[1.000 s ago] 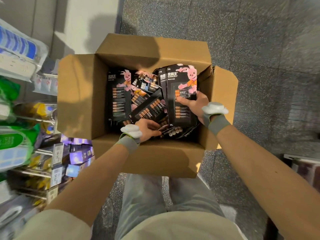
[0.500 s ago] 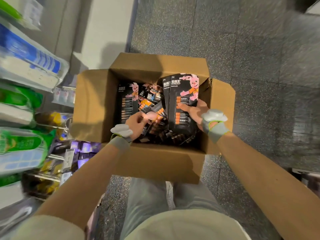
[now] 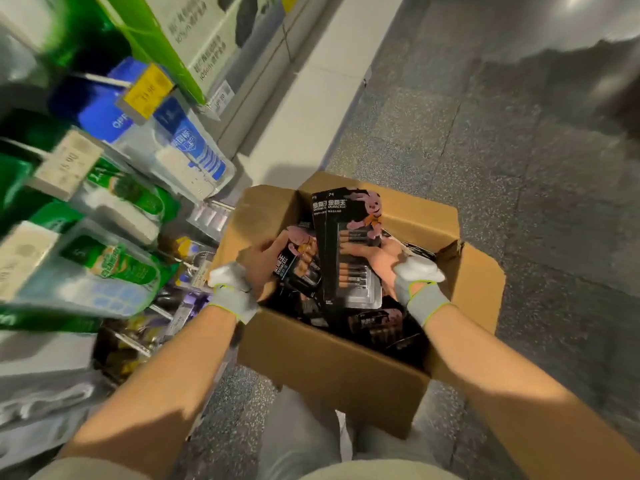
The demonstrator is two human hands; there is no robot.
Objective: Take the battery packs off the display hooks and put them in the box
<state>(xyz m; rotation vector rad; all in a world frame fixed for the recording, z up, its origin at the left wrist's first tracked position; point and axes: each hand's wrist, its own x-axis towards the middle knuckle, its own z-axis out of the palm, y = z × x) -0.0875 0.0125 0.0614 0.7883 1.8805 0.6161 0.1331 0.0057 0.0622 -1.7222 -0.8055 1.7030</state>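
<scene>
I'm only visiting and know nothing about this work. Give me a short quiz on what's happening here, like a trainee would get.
1. True or false: the box is empty.
2. Which hand holds the tall packs upright? A left, B right, C neither.
3. What does the left hand grip?
Key: 1 false, packs lie in it. 2 B, the right hand. 3 A small pack.

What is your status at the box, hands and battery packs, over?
Left hand grips one tilted pack. Right hand holds tall packs upright over the box. Box open, more packs inside; nothing in the way.
</scene>
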